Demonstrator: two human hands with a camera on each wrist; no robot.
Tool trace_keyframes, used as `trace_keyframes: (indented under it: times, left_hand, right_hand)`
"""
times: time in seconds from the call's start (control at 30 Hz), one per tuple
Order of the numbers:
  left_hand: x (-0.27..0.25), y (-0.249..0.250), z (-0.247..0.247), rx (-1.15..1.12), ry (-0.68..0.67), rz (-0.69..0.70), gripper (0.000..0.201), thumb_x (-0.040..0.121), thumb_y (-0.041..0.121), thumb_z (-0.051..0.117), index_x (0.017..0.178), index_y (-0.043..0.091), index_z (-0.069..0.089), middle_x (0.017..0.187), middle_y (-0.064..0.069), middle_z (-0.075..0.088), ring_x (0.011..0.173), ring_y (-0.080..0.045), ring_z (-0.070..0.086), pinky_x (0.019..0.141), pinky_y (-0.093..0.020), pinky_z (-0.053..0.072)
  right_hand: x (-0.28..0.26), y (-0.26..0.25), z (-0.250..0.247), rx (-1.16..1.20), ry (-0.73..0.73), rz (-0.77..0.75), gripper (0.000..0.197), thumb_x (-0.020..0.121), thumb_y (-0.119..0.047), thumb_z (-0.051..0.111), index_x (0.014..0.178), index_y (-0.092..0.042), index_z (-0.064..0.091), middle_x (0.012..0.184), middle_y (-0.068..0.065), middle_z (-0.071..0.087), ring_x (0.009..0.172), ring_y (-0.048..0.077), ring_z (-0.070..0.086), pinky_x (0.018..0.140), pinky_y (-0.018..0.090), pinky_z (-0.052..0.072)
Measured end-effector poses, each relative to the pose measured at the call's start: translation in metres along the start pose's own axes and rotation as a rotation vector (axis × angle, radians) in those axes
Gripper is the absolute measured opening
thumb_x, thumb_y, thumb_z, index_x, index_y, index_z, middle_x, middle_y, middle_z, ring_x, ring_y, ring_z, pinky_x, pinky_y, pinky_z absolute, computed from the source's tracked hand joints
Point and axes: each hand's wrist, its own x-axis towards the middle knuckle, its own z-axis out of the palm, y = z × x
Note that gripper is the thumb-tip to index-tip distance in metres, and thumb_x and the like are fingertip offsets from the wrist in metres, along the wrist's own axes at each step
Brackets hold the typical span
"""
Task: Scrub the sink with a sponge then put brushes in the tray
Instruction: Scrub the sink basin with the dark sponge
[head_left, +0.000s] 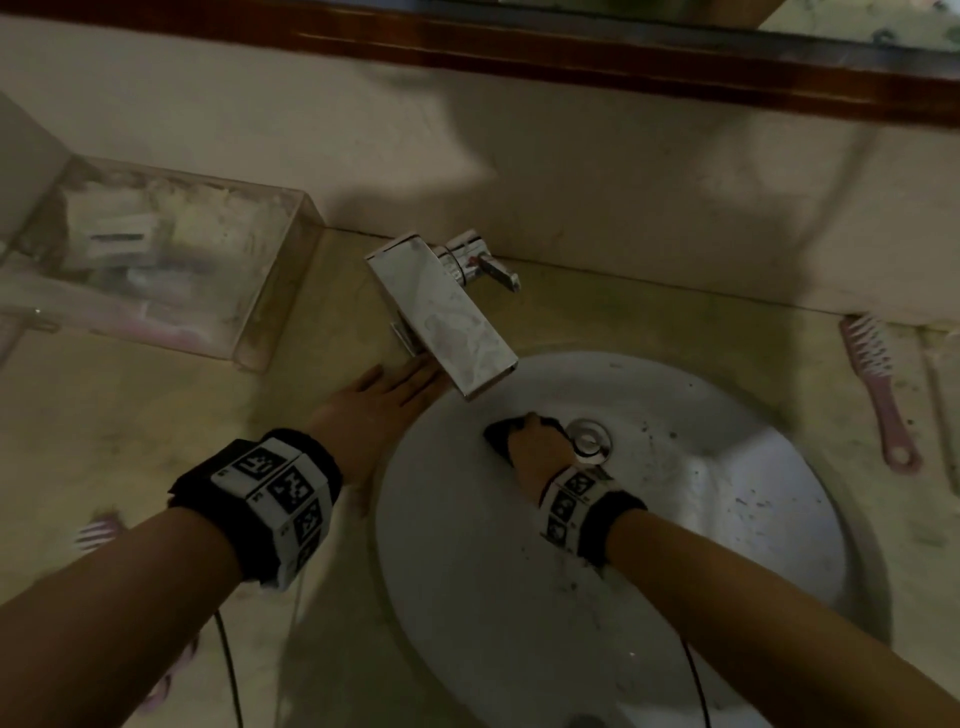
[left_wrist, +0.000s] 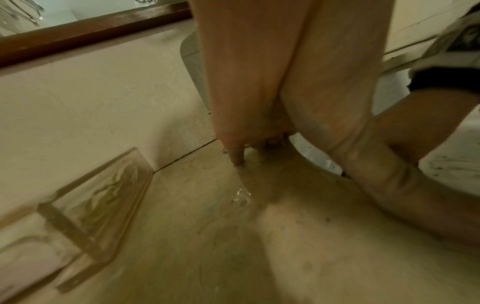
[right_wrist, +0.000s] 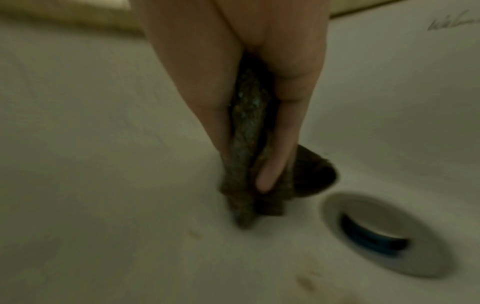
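Observation:
A white oval sink (head_left: 701, 519) is set in the beige counter, with dark specks on its right side. My right hand (head_left: 535, 447) grips a dark sponge (head_left: 498, 434) and presses it on the basin just left of the metal drain (head_left: 589, 439). In the right wrist view the folded sponge (right_wrist: 244, 144) sits between thumb and fingers (right_wrist: 275, 164), beside the drain (right_wrist: 379, 232). My left hand (head_left: 384, 400) lies flat on the counter at the sink's left rim, fingers straight under the tap. A pink comb-like brush (head_left: 878, 395) lies right of the sink. A clear tray (head_left: 156, 260) stands at the back left.
A chrome tap (head_left: 447, 312) juts over the sink's back rim. A thin stick-like item (head_left: 935, 405) lies beside the pink brush. Another pink brush (head_left: 98, 532) shows partly behind my left forearm. A wooden-framed mirror (head_left: 571, 47) runs along the wall above.

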Motion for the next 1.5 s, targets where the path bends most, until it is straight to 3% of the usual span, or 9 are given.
trace_keyframes:
  times: [0.13, 0.27, 0.4, 0.7, 0.8, 0.93, 1.03, 1.27, 1.5]
  left_hand:
    - [0.001, -0.005, 0.004, 0.013, 0.020, 0.010, 0.075, 0.100, 0.035, 0.036, 0.147, 0.020, -0.020, 0.158, 0.004, -0.023, 0.147, -0.011, -0.015, 0.123, -0.037, 0.003]
    - [0.003, -0.006, 0.007, 0.049, 0.019, 0.000, 0.085, 0.097, 0.025, 0.046, 0.129, 0.020, -0.032, 0.133, 0.007, -0.036, 0.149, -0.015, -0.012, 0.123, -0.036, 0.001]
    - [0.005, -0.008, 0.010, 0.048, 0.026, -0.005, 0.089, 0.096, 0.027, 0.051, 0.128, 0.023, -0.032, 0.158, 0.002, -0.022, 0.150, -0.015, -0.008, 0.123, -0.036, 0.002]
    - [-0.003, 0.002, -0.009, 0.064, -0.083, -0.021, 0.090, 0.094, 0.034, 0.052, 0.150, 0.018, -0.017, 0.160, 0.001, -0.018, 0.150, -0.016, -0.010, 0.125, -0.036, 0.002]
    - [-0.003, 0.001, -0.008, 0.052, -0.089, -0.022, 0.097, 0.091, 0.039, 0.055, 0.148, 0.017, -0.020, 0.157, 0.005, -0.022, 0.149, -0.015, -0.010, 0.125, -0.036, 0.002]
    - [0.001, -0.004, -0.002, 0.091, -0.087, 0.001, 0.126, 0.074, 0.047, 0.073, 0.135, 0.017, -0.033, 0.144, 0.014, -0.028, 0.148, -0.013, -0.010, 0.124, -0.036, 0.005]
    - [-0.001, -0.002, 0.003, 0.089, -0.024, 0.022, 0.114, 0.084, 0.040, 0.067, 0.143, 0.016, -0.027, 0.153, 0.005, -0.027, 0.149, -0.016, -0.010, 0.123, -0.034, 0.008]
    - [-0.023, -0.004, 0.024, -0.062, 0.041, 0.077, 0.104, 0.089, 0.034, 0.062, 0.131, 0.016, -0.031, 0.143, 0.005, -0.033, 0.143, -0.009, -0.018, 0.121, -0.022, 0.007]
    - [-0.024, -0.003, 0.022, -0.167, 0.019, 0.050, 0.110, 0.080, 0.032, 0.071, 0.150, 0.016, -0.012, 0.148, 0.008, -0.030, 0.144, -0.008, -0.018, 0.120, -0.020, 0.010]
  right_hand:
    - [-0.041, -0.035, 0.012, 0.159, -0.075, -0.182, 0.044, 0.093, -0.015, 0.051, 0.135, -0.007, 0.043, 0.133, 0.020, 0.046, 0.114, 0.036, 0.054, 0.093, 0.041, 0.046]
    - [-0.064, -0.071, 0.035, 0.122, -0.173, -0.342, 0.048, 0.101, -0.013, 0.036, 0.146, -0.002, 0.024, 0.151, 0.019, 0.029, 0.133, 0.033, 0.038, 0.114, 0.035, 0.026]
    - [-0.039, -0.066, 0.030, 0.139, -0.071, -0.272, 0.047, 0.097, -0.005, 0.042, 0.142, 0.002, 0.028, 0.145, 0.022, 0.033, 0.129, 0.037, 0.041, 0.107, 0.043, 0.036]
    - [0.023, 0.001, 0.002, 0.389, 0.196, 0.276, 0.066, 0.098, -0.022, 0.043, 0.148, 0.000, 0.006, 0.146, 0.022, 0.032, 0.123, 0.038, 0.049, 0.099, 0.042, 0.042]
    - [0.029, 0.027, -0.006, 0.684, 0.308, 0.493, 0.072, 0.092, -0.042, 0.050, 0.144, 0.001, 0.024, 0.139, 0.021, 0.042, 0.120, 0.038, 0.050, 0.102, 0.048, 0.042]
    - [0.006, 0.038, -0.016, 0.597, 0.339, 0.382, 0.039, 0.095, -0.026, 0.050, 0.123, 0.001, 0.048, 0.121, 0.021, 0.058, 0.112, 0.035, 0.056, 0.097, 0.039, 0.043]
    - [-0.026, 0.050, -0.019, 0.428, 0.247, 0.207, 0.031, 0.091, -0.025, 0.055, 0.114, -0.004, 0.053, 0.111, 0.018, 0.063, 0.102, 0.033, 0.060, 0.084, 0.033, 0.046]
    - [-0.111, 0.065, -0.010, 0.002, -0.221, -0.179, 0.036, 0.090, -0.035, 0.055, 0.123, -0.021, 0.050, 0.124, 0.005, 0.055, 0.110, 0.026, 0.056, 0.093, 0.035, 0.047]
    - [-0.091, 0.016, 0.039, -0.164, -0.481, -0.429, 0.042, 0.095, -0.023, 0.051, 0.131, -0.005, 0.044, 0.123, 0.026, 0.051, 0.108, 0.038, 0.056, 0.091, 0.044, 0.047]
